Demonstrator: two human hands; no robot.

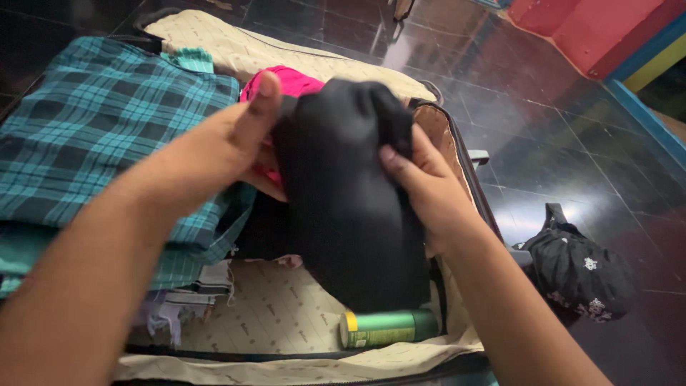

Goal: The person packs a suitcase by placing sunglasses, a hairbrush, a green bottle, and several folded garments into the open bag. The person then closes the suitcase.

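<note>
Both of my hands grip a rolled black garment (350, 207) above an open suitcase (286, 322) with a beige patterned lining. My left hand (221, 146) holds its left side with the thumb up. My right hand (421, 186) clasps its right side, fingers pressed into the cloth. A pink cloth (293, 82) shows just behind the black garment. A teal and black plaid cloth (93, 136) lies folded in the suitcase's left part. A green can with a yellow cap (386, 327) lies on its side at the suitcase's near right corner.
The suitcase lies on a dark glossy tiled floor (557, 129). A small black bag with white flowers (579, 271) sits on the floor to the right. Red, blue and yellow painted edges (607, 36) rise at the top right.
</note>
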